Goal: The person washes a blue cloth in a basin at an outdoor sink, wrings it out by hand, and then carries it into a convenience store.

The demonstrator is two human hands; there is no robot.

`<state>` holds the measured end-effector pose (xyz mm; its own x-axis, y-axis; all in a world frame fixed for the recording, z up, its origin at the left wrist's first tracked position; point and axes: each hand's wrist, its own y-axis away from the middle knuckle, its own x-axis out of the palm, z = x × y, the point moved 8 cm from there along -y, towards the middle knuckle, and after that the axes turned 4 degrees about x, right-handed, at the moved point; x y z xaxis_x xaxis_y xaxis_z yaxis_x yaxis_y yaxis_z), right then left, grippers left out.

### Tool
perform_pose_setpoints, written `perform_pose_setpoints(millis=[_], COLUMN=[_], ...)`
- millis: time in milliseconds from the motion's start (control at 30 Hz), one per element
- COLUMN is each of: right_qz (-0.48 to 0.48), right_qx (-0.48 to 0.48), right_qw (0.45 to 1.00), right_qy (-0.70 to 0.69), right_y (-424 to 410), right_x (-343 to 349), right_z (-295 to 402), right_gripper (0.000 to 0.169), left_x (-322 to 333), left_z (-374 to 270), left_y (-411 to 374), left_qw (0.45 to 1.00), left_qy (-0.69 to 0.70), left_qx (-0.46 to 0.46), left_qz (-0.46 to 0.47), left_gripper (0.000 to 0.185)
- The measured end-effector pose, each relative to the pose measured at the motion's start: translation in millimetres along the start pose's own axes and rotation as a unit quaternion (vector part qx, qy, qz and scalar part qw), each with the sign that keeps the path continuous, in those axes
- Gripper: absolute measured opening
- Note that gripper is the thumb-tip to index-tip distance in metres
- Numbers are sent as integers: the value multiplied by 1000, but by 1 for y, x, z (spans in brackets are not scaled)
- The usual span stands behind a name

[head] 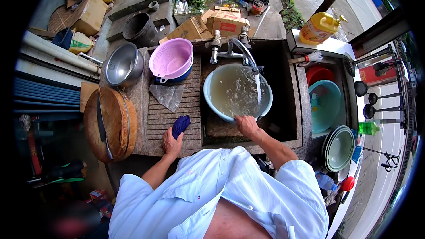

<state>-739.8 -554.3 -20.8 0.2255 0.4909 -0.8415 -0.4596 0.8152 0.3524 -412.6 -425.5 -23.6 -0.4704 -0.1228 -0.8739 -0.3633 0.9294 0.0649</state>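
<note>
My left hand [172, 142] holds a bunched dark purple-blue cloth [181, 126] over the ribbed stone washboard [186, 106]. My right hand [246, 125] grips the near rim of a light blue basin [208, 98] in the stone sink [294, 113]. Cloudy water [229, 89] fills much of the basin, and its surface is broken by ripples and bubbles. From the curved metal faucet [244, 44] a stream runs into it. A clear plastic sheet [168, 95] lies on the washboard, beyond the cloth.
Left stand a round wooden chopping block [114, 119] with a kitchen knife [100, 116] on it and a metal bowl [124, 64]. A pink colander [171, 58] sits at the washboard's far end. To the right are a brush [307, 58], a turquoise basin [325, 106] and stacked bowls [338, 149].
</note>
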Motion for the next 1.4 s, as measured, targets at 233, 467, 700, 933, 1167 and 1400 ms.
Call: perform_pose_setpoints(millis=[233, 467, 700, 933, 1167, 1400], right_qz=[-30, -14, -6, -5, -20, -96], right_qx=[7, -1, -3, -13, -32, -21], right_qw=[999, 999, 1000, 1000, 999, 991], right_qy=[-36, -30, -20, -13, -34, -92], right_y=[-1, 6, 2, -15, -24, -34], right_x=[-27, -40, -43, -56, -73, -77], right_z=[-6, -10, -13, -22, -18, -22], right_gripper=[11, 13, 13, 12, 13, 18], left_x=[3, -1, -4, -7, -4, -3], left_z=[3, -1, -4, -11, -6, -4], left_y=[-3, -2, -2, -4, -1, -1], left_qw=[1000, 1000, 999, 998, 998, 998], left_qy=[-8, -21, -27, -50, -51, -46], left_qx=[-3, -9, -10, 11, -4, -9], left_qz=[-5, -13, -15, -37, -24, -32], left_gripper=[60, 59, 58, 57, 58, 58])
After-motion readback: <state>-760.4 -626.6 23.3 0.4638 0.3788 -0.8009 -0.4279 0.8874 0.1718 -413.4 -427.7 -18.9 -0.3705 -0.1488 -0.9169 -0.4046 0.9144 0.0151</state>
